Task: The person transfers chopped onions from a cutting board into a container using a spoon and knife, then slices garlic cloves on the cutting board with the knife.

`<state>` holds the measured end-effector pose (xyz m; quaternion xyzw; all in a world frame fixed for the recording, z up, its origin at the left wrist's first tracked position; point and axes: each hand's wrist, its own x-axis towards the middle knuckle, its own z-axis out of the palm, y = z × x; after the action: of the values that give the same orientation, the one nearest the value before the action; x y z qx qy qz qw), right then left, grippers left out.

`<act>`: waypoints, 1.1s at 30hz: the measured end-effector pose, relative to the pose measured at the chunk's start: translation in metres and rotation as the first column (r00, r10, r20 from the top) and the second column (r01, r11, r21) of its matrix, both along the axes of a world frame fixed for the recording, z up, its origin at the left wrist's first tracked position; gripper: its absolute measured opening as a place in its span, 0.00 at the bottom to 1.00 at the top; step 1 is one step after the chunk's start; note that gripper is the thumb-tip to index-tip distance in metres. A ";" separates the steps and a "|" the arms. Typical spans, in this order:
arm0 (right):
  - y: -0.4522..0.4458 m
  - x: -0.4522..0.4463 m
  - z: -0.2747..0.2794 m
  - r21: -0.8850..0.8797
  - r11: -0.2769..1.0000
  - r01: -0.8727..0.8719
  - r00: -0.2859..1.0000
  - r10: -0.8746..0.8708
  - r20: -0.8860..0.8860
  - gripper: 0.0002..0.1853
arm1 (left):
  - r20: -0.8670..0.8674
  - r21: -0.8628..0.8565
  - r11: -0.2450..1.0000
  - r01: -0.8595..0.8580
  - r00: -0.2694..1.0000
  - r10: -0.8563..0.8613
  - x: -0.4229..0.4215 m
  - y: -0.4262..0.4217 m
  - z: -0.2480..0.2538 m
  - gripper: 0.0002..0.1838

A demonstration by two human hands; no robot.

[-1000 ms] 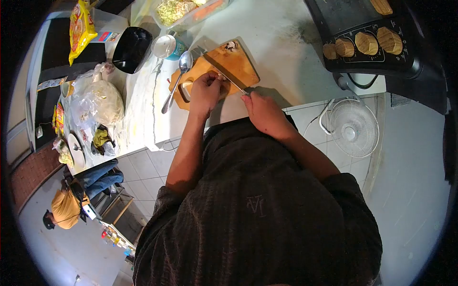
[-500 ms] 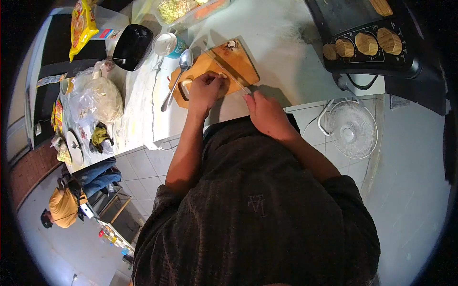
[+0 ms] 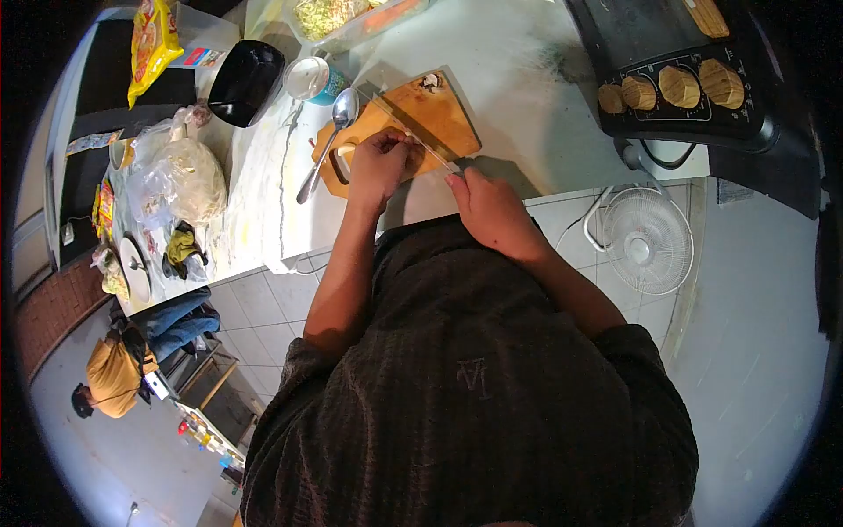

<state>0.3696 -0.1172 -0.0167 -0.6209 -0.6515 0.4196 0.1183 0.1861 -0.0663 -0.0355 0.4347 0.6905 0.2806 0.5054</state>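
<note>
Small pale piece: at the left fingertips (image 3: 409, 134), above the middle of the cutting board (image 3: 452, 127); its shape is mostly hidden, and whether it touches the wood is unclear.
Left hand: closed in a pinch around the piece (image 3: 378, 169), fingers bunched, knuckles up.
Knife: blade (image 3: 428, 147) slanting across the board, tip toward its far left edge, passing just beside the left fingertips.
Right hand: wrapped around the handle (image 3: 490, 209), near the board's near right corner, thumb along the grip.
Careful handling: with the blade so close, tucked left fingertips and short, light strokes would seem safest; a small piece may roll, so a firm pinch low against the wood should steady it. A level wrist would help the edge run true.
Board: on the counter (image 3: 527, 132), near its front edge; dark scraps (image 3: 431, 82) lie at the far corner, apart from the blade.
Spoon: bowl (image 3: 345, 106) by the board's left edge, handle angled toward the counter front; elbow room on that side looks tight.
Farther out: a cup (image 3: 307, 80) beyond the spoon, a black bowl (image 3: 245, 85) left of it.
</note>
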 end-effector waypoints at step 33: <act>-0.003 0.002 -0.009 0.028 0.999 0.044 0.999 -0.045 0.017 0.21 | 0.064 -0.073 0.997 -0.003 0.998 0.008 -0.006 0.001 -0.011 0.15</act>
<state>0.3711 -0.1200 -0.0258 -0.6372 -0.6444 0.4022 0.1304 0.1797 -0.0651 -0.0462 0.4047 0.6849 0.2704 0.5422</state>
